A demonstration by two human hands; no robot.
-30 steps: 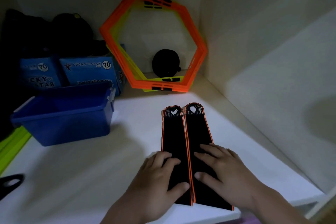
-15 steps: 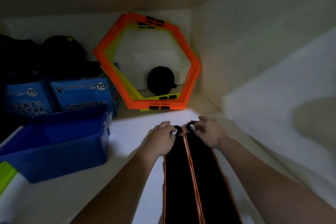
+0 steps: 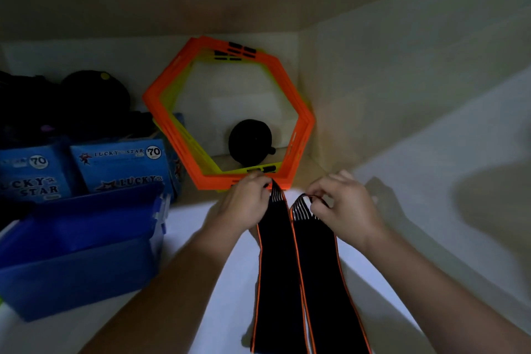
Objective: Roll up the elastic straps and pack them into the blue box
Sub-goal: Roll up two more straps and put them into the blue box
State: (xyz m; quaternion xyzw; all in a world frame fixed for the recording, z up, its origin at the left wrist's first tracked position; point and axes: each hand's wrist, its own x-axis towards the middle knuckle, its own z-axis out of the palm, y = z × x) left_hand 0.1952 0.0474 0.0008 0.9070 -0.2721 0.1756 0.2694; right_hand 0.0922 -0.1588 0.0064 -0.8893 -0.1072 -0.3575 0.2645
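Note:
Two black elastic straps with orange edges lie side by side on the white shelf, running from the near edge toward the back. My left hand pinches the far looped end of the left strap and lifts it off the shelf. My right hand pinches the far end of the right strap, also raised. The blue box stands open at the left, and nothing shows inside it.
Orange and yellow hexagon rings lean against the back wall just beyond my hands, with a black round object behind them. Blue Lucky Star packs and dark bags sit behind the box. A wall closes the right side.
My hands slid from the near ends of the straps to the far ends, then pinched those ends and lifted them off the shelf.

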